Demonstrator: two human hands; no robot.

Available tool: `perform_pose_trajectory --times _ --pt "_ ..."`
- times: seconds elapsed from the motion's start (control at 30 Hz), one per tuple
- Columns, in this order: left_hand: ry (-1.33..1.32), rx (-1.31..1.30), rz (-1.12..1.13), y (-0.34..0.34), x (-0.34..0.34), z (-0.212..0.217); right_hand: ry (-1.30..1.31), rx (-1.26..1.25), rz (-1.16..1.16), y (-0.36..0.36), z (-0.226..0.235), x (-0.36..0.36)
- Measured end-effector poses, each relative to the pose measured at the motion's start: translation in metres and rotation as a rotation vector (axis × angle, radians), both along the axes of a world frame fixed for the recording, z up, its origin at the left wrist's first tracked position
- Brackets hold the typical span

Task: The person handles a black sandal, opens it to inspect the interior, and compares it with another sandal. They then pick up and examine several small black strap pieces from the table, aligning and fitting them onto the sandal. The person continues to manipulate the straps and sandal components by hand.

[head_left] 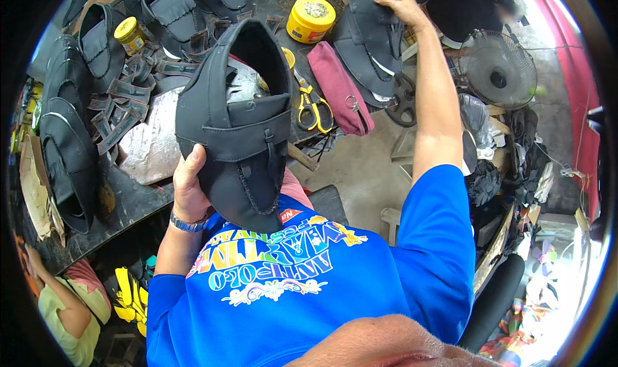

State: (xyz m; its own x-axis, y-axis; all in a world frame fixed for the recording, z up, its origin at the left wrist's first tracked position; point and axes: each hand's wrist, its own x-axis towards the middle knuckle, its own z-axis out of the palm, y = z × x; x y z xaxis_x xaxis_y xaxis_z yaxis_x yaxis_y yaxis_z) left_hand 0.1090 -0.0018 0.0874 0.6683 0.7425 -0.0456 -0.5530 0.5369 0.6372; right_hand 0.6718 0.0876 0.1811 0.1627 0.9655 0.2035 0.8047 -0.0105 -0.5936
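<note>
I see my left hand (pixel 188 190) holding a black shoe top (pixel 241 125) up over my blue shirt (pixel 309 283). My fingers (pixel 193 156) are curled tight around its left edge, with my thumb on the front. The shoe top stands upright, just in front of the dark table (pixel 138 196).

My right hand (pixel 400 5) is stretched far out, well away from that shoe top. It rests on top of another black shoe piece (pixel 368 42) at the far end of the table. The fingers lie bent over its top edge, but I cannot tell if they grip it.

Between the two shoe pieces lie a dark red pouch (pixel 338 84) and yellow scissors (pixel 313 106). A yellow tub (pixel 310 18) sits just behind the pouch. More black shoe tops (pixel 67 148) lie to the left of the one I hold. A small fan (pixel 499 71) stands to the right of my arm.
</note>
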Motion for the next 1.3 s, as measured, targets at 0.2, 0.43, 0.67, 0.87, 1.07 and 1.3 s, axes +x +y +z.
perform_pose_trajectory --times 0.2,0.43,0.67,0.87,1.07,1.3 --pt "-0.032 0.016 -0.001 0.001 0.0 0.002 -0.367 -0.125 -0.159 0.015 -0.066 -0.002" --pt "0.043 -0.001 -0.001 0.002 0.017 0.007 -0.591 -0.224 -0.164 0.013 -0.057 -0.011" --pt "-0.006 -0.04 -0.14 0.002 0.053 0.018 -0.907 0.409 -0.55 -0.02 -0.098 -0.076" --pt "-0.061 0.025 -0.169 -0.001 0.068 0.035 0.514 0.565 0.044 -0.101 -0.028 -0.185" --pt "0.147 0.459 -0.183 -0.025 0.108 0.045 0.663 0.365 -0.026 -0.176 -0.004 -0.288" --pt "0.174 1.189 -0.311 -0.025 0.098 0.045 0.018 0.546 -0.122 -0.157 0.082 -0.16"
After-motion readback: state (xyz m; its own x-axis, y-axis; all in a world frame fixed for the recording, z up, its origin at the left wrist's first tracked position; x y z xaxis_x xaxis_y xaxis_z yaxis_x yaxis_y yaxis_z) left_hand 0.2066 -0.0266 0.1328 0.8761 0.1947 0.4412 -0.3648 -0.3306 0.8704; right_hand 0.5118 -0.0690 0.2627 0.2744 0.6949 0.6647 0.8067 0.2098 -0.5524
